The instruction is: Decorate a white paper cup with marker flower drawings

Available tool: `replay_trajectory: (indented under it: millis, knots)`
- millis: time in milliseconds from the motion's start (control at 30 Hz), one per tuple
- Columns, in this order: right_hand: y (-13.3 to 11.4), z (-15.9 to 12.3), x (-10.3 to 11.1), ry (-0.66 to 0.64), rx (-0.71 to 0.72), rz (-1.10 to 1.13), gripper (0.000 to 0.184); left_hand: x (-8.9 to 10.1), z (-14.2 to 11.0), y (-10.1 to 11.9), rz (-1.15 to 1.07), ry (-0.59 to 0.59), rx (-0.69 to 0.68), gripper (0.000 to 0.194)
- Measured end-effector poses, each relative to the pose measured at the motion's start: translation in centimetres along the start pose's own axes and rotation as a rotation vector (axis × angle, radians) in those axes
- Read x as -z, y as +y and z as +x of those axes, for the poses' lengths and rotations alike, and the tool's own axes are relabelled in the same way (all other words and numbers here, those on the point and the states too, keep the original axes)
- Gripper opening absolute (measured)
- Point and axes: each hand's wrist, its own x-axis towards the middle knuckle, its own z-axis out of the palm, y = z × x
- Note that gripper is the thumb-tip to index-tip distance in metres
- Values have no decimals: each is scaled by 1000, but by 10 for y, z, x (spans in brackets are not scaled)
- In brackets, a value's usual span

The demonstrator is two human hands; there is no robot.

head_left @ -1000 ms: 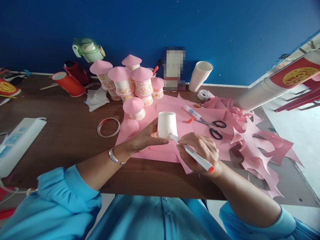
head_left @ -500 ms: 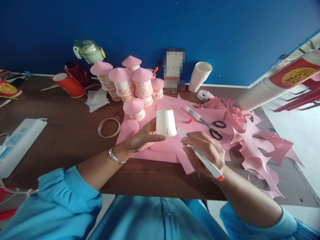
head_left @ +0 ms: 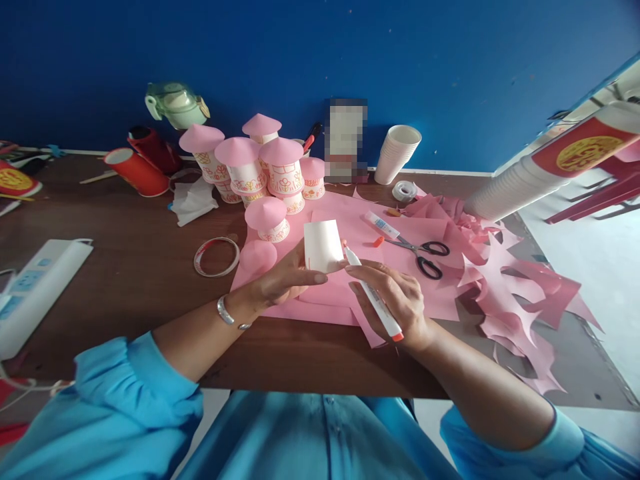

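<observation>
My left hand (head_left: 283, 277) grips a plain white paper cup (head_left: 322, 244), held upside down above a pink paper sheet (head_left: 350, 230). My right hand (head_left: 395, 297) is closed round a white marker (head_left: 373, 293) with an orange end; the marker's tip touches the cup's right side. A silver bracelet (head_left: 226, 312) is on my left wrist. Behind the cup stands a cluster of decorated cups with pink cone lids (head_left: 255, 163), and one more lidded cup (head_left: 267, 219) stands nearer, beside a loose pink cone (head_left: 257, 255).
Scissors (head_left: 423, 253), a glue stick (head_left: 383, 225) and a tape roll (head_left: 404, 191) lie right of the cup. Pink paper scraps (head_left: 515, 293) cover the table's right end. Stacked white cups (head_left: 397, 153), red cups (head_left: 135, 170), a tape ring (head_left: 217, 255), a power strip (head_left: 35, 287).
My left hand turned the cup a little and shifted it left. My right hand drew back from the cup, then returned, and the marker tip now touches the cup's side higher up.
</observation>
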Motion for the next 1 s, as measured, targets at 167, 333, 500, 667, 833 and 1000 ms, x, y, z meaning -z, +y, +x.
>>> replay_trajectory:
  millis: [167,333,500,667,833,1000]
  knots:
    - [-2,6,6,52,30,22,37,1,1,-2,31,54,16,52]
    - [-6,13,17,103,1,-25,24,8,2,-5,31,37,-8,50]
    - [-9,14,15,51,101,64,21,9,-2,-4,25,-16,-19,47]
    - [-9,13,11,44,134,62,20,4,-4,-1,108,47,19,60]
    - [-8,13,10,47,125,45,20,10,-6,-7,221,77,51,70]
    - [-8,14,9,42,124,22,19,15,-6,-11,255,81,71,64]
